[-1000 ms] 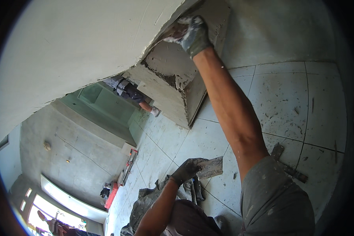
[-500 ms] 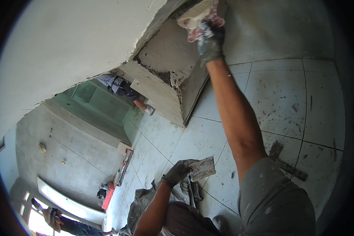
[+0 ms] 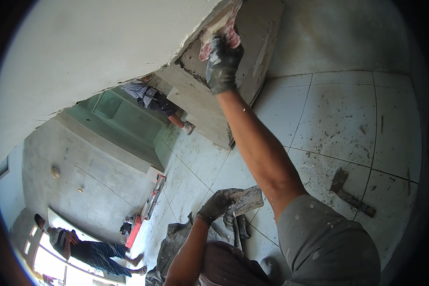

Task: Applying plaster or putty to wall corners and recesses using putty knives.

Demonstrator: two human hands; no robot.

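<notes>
My right hand (image 3: pixel 224 64), in a dark glove smeared with white, reaches up and grips a plaster spreader (image 3: pixel 231 33) with a red, plaster-coated body. The spreader is against the narrow underside of the plastered wall (image 3: pixel 105 43), beside its ragged edge. Lower down, my left hand (image 3: pixel 217 206), also gloved, is closed round a flat rectangular scraper (image 3: pixel 248 200) with a grey, smeared blade. The scraper is held out over the floor, apart from the wall. How the fingers lie on its handle is partly hidden.
An L-shaped metal piece (image 3: pixel 350 195) lies on the tiled floor (image 3: pixel 338 114), amid scattered crumbs. Grey crumpled sheeting (image 3: pixel 176 245) is beside my left arm. A red tool case (image 3: pixel 134 231) stands by the far wall. One person (image 3: pixel 152 100) works beyond the column; another (image 3: pixel 81 245) is at lower left.
My right hand has moved left with the spreader, along to the wall's ragged edge. My left hand has scarcely moved. The person at lower left shows more fully.
</notes>
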